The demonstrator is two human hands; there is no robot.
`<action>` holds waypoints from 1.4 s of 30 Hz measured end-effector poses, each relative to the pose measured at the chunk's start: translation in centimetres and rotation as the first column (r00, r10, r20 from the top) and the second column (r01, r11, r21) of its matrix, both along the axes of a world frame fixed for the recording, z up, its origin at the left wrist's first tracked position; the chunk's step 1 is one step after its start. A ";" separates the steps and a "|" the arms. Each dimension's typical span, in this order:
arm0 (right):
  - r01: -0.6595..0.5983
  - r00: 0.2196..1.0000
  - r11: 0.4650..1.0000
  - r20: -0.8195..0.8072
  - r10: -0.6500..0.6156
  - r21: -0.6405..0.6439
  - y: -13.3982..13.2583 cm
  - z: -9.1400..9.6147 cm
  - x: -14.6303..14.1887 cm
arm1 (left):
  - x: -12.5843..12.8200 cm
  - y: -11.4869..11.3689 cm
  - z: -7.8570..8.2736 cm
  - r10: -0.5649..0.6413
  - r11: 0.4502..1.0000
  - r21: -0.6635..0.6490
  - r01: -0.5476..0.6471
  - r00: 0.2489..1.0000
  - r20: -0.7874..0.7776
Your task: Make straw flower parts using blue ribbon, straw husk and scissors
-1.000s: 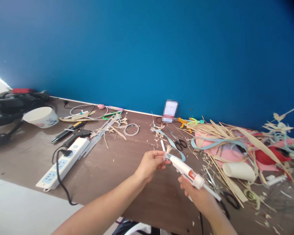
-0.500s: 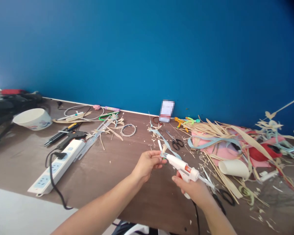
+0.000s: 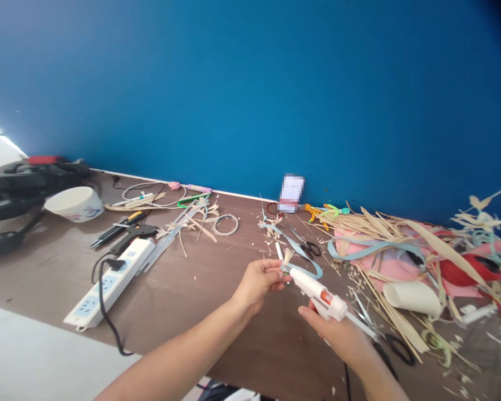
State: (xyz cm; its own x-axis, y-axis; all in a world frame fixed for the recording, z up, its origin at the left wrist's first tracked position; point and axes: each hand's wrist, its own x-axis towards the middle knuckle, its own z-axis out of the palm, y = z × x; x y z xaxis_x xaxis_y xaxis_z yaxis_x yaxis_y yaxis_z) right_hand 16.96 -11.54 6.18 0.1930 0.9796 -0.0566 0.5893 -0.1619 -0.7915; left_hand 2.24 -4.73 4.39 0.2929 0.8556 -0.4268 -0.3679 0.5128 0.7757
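Peering at the small tan-and-blue piece [image 3: 284, 263], I can make out little. The left hand [image 3: 256, 284] pinches it between thumb and fingertips and covers most of it, right at the nozzle of the glue gun [image 3: 313, 287]. That gun is white with an orange band and is tilted with its nozzle up and to the left. Its handle is buried in the right hand [image 3: 340, 334], which is closed round it. A dark cord below the gun runs out at the bottom of the view, where both forearms are cut off too. Behind the gun, against the blue wall [image 3: 250, 83], a small upright object is blurred beyond telling.

Left of the gun, bare brown counter [image 3: 183, 295] stretches to the power strip [image 3: 108, 281], whose black cord loops to the near edge. Right of the gun it is crowded: straw strips [image 3: 379, 228] in a heap and a paper cup [image 3: 413, 298] on its side. Scissors [image 3: 307, 246] lie just beyond the gun.
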 end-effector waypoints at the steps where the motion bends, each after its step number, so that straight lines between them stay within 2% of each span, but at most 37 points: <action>1: -0.006 1.000 1.000 0.001 0.006 0.001 0.0 0.1 0.0 | 0.0 0.0 -0.1 0.000 1.000 0.006 0.000 1.000 0.002; 4: -0.028 1.000 1.000 -0.002 0.028 0.000 -0.1 0.1 -0.1 | 0.0 0.0 -0.3 -0.007 1.000 0.018 0.007 1.000 0.009; 10: 0.030 0.999 0.996 0.031 -0.032 0.078 -0.1 0.2 -0.3 | 0.1 0.0 -0.2 -0.009 1.000 0.021 0.009 1.000 0.008; 17: -0.055 0.998 0.998 0.035 0.054 0.034 -0.1 0.4 -0.1 | 0.2 -0.1 -0.2 -0.004 1.000 0.027 0.004 1.000 -0.017; 24: -0.043 0.999 0.997 0.020 0.041 0.065 -0.3 0.3 -0.1 | 0.1 -0.1 0.1 0.011 1.000 0.011 -0.011 1.000 -0.002; 28: -0.069 0.997 0.997 0.020 0.069 0.042 -0.5 0.4 0.0 | 0.1 -0.1 0.3 0.005 1.000 0.009 -0.005 1.000 -0.014; 34: -0.065 0.997 0.996 0.055 0.061 0.068 -0.5 0.2 -0.1 | 0.0 -0.2 0.0 0.002 1.000 0.010 -0.002 1.000 -0.010; 42: -0.185 0.968 0.978 0.189 0.165 0.095 -0.4 0.2 0.3 | -0.1 -0.2 0.0 -0.010 1.000 0.027 0.010 1.000 -0.013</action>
State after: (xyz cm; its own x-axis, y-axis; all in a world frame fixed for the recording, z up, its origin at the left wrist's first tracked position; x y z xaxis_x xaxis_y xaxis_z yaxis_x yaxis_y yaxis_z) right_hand 17.24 -11.93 6.41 0.0153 0.9971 0.0744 0.7345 0.0393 -0.6775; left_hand 2.17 -4.93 4.39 0.2961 0.8640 -0.4073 -0.3524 0.4951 0.7941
